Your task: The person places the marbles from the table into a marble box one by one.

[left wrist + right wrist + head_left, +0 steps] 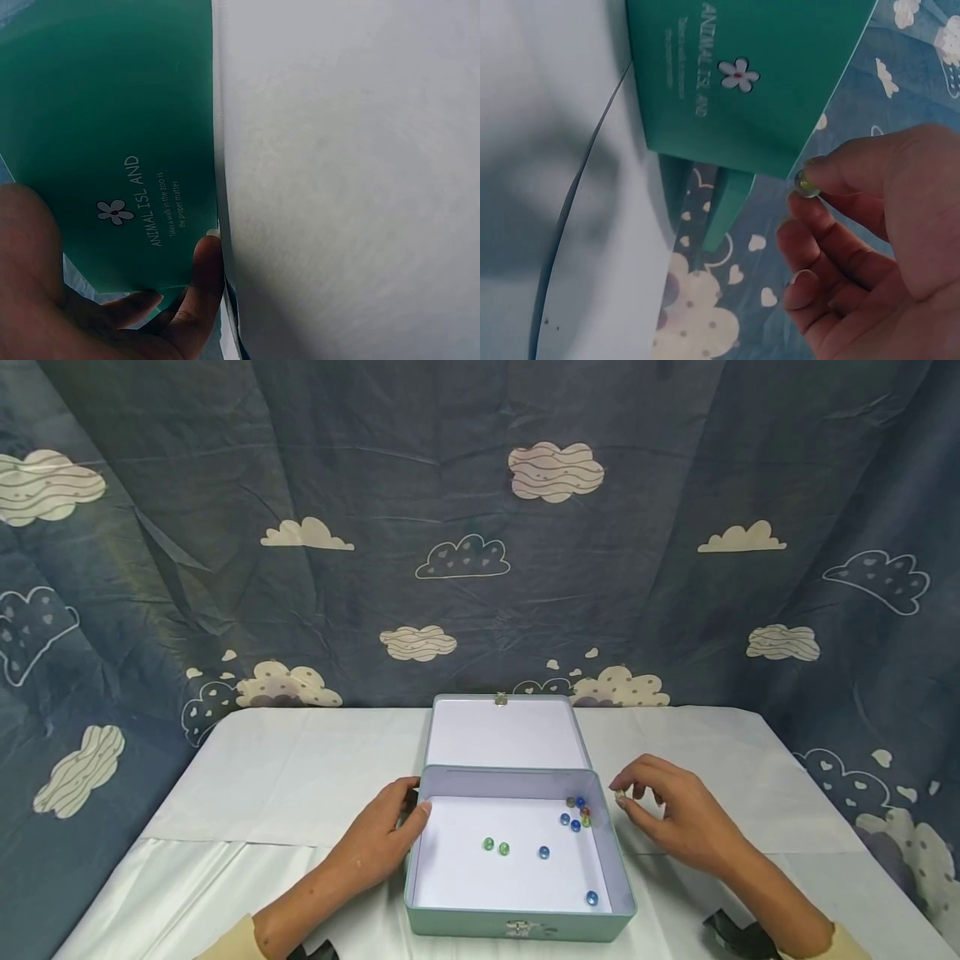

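A green tin box (pixel 517 924) stands on the table, its hinged lid (pixel 506 731) swung back. Inside, near the right wall, lie several glass marbles (pixel 575 826), mostly blue. Two green marbles (pixel 504 849) are left of centre, and one blue marble (pixel 592 898) is by the front right corner. My left hand (pixel 378 835) grips the box's left wall towards the back, thumb at the rim and fingers outside. Just right of the box, my right hand (pixel 678 814) pinches a clear marble with a yellow-green tint (pixel 806 184) between thumb and index finger.
A white cloth (pixel 300 777) covers the table. Behind and at both sides hangs a dark blue curtain (pixel 465 627) with cloud prints. A dark object (pixel 738 935), partly hidden, lies by the right forearm.
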Motion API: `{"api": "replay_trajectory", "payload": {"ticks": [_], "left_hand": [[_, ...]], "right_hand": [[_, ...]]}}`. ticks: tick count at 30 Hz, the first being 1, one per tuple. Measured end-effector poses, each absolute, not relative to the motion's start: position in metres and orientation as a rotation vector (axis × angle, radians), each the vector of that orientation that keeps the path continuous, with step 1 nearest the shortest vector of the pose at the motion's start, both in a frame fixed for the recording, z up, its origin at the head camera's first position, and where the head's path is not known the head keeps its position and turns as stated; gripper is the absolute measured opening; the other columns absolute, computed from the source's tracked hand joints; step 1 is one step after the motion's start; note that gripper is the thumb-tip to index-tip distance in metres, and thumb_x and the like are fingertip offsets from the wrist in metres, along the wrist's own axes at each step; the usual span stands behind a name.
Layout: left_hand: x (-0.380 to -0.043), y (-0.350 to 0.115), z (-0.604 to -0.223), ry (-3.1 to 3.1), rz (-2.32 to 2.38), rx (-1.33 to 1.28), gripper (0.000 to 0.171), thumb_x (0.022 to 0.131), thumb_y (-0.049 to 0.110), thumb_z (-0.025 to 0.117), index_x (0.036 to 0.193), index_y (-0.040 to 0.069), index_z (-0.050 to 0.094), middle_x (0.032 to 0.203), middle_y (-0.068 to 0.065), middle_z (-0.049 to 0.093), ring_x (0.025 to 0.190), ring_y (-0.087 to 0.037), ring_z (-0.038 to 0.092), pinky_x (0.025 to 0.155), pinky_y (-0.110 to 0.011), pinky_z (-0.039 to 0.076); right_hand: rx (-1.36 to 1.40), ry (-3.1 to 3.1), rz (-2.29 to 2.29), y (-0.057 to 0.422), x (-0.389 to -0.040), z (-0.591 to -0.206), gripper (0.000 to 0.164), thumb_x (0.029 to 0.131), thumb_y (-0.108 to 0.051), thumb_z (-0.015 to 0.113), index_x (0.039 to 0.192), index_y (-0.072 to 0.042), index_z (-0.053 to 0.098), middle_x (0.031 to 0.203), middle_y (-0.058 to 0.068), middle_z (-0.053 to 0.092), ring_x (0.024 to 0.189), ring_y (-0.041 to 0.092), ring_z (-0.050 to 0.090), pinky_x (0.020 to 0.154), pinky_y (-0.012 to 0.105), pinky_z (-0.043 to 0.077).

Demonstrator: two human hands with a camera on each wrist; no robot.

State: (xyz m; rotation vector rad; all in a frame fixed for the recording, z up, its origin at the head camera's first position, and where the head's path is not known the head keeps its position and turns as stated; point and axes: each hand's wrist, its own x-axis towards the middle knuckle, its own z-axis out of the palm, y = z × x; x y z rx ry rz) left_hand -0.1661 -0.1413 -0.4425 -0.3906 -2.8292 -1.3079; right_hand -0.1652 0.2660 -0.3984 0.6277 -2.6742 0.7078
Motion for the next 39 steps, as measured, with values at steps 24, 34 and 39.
{"api": "replay_trajectory", "payload": {"ticks": [24,34,39], "left_hand": [[-0.165,-0.141,-0.441,-2.821,-1.313,-0.393,0.058,0.111,0.043,0.051,0.152,0.002,0.051,0.139,-0.010,0.063,0.127,-0.022,0.062,0.106,-0.051,0.051],[-0.166,-0.142,-0.443,-2.817,-1.313,-0.394,0.053,0.112,0.036,0.052,0.153,0.002,0.051,0.138,-0.009,0.063,0.127,-0.021,0.063,0.106,-0.050,0.051],[-0.165,-0.142,-0.443,-2.812,-1.317,-0.401,0.052,0.111,0.034,0.053,0.153,0.002,0.050,0.140,-0.010,0.063,0.128,-0.023,0.062,0.107,-0.050,0.051]], "right_hand": [[0.790,-2.579,0.778,0.235,-0.149,-0.397,0.046,0.082,0.004,0.086,0.102,-0.034,0.071,0.105,-0.024,0.067,0.096,0.006,0.060,0.082,0.027,0.056],[0.841,-2.614,0.805,0.220,-0.140,-0.402,0.047,0.082,-0.002,0.090,0.102,-0.038,0.070,0.105,-0.026,0.065,0.096,0.003,0.061,0.081,0.028,0.059],[0.907,-2.578,0.785,0.214,-0.139,-0.404,0.045,0.080,-0.002,0.092,0.100,-0.036,0.071,0.105,-0.025,0.065,0.095,0.005,0.062,0.084,0.027,0.058]]}}
